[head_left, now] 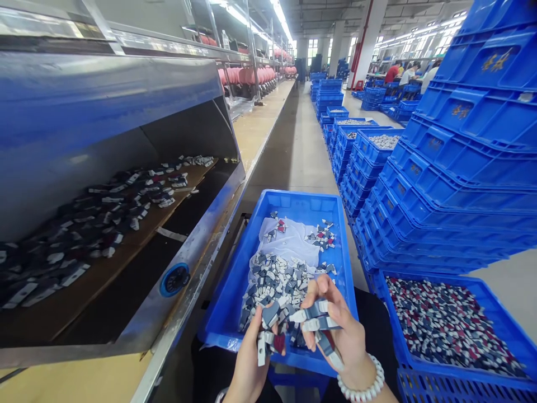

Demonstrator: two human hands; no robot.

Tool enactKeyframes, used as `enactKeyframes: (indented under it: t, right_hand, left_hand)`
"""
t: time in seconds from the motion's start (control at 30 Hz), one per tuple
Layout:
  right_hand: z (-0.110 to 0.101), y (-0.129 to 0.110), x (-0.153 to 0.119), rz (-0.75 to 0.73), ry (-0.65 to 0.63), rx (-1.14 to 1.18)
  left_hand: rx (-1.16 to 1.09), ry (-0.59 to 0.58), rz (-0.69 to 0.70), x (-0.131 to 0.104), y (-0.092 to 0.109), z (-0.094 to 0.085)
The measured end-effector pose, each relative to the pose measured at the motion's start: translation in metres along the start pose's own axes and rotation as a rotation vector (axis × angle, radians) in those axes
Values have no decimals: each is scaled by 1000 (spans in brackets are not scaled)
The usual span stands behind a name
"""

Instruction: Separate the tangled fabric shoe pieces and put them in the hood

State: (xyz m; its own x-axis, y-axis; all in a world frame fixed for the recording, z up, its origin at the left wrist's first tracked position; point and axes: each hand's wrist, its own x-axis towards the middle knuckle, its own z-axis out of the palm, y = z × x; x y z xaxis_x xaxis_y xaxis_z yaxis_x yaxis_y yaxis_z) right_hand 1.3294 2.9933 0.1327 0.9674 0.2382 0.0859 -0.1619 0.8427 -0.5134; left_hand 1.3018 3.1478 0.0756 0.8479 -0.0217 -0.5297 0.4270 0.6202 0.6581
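My left hand (pixel 250 354) is closed around a few small plastic parts (pixel 268 342) in dark grey, white and dark red. To its right, my right hand (pixel 344 330) grips several similar grey-and-white parts (pixel 315 320), with a dark red one lower in the palm. Both hands are over the near end of a blue plastic crate (pixel 344 246) that rests around my lap. Inside the crate lies a heap of the same grey and white parts (pixel 277 280), and a thin white plastic sheet (pixel 289 243) with small groups of parts, some red. The exact kind of part cannot be made out.
To the left, a metal-sided bin (pixel 180 184) holds a pile of grey-and-white parts (pixel 113 218) on a brown board. A crate of mixed parts (pixel 453 324) stands at the right, beside tall stacked blue crates (pixel 444 184). A long bench (pixel 255 120) runs ahead; people sit far back.
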Motion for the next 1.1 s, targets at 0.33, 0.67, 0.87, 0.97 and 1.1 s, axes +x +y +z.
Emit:
enactKeyframes:
  t: [0.33, 0.67, 0.87, 0.97, 1.1]
  right_hand:
    - [1, 0, 4, 156, 214, 175]
    - [-7, -2, 12, 285, 445, 416]
    - [-17, 0, 15, 347, 534, 706]
    - [-21, 3, 15, 374, 546, 745]
    - [-21, 6, 16, 399, 514, 724]
  left_hand:
    - [7, 40, 12, -1, 2, 1]
    - [-9, 81, 2, 0, 1, 0]
    - [-15, 89, 14, 0, 2, -2]
    - [-26, 103, 21, 0, 2, -3]
    - [-33, 111, 5, 1, 0, -4]
